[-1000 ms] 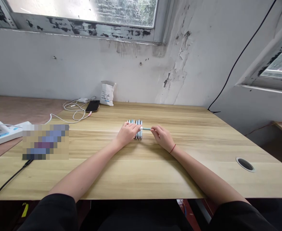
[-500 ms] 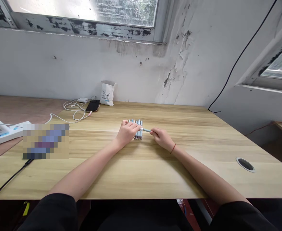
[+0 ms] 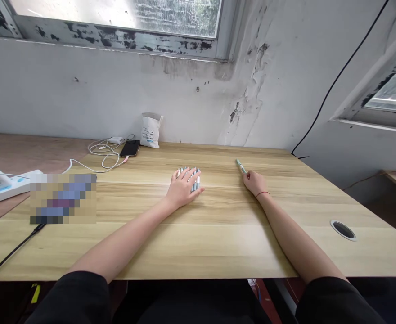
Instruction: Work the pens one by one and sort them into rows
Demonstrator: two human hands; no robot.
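Several pale blue and white pens (image 3: 198,179) lie side by side in a row on the wooden table (image 3: 191,243). My left hand (image 3: 182,186) rests over this row with its fingers spread, covering most of the pens. To the right, my right hand (image 3: 254,182) is closed around the near end of a light green pen (image 3: 240,166). That pen points away toward the wall, and its gripped end is hidden in my fingers.
Toward the wall stand a white packet (image 3: 151,130) and a black phone (image 3: 130,148) with a white cable (image 3: 93,169). A white power strip (image 3: 25,180) is at the left. A round cable hole (image 3: 343,230) sits at the right. One patch at the left is blurred out.
My right hand has moved right, away from the row, carrying the pen, which now points away toward the wall. My left hand has spread its fingers and stays over the row.
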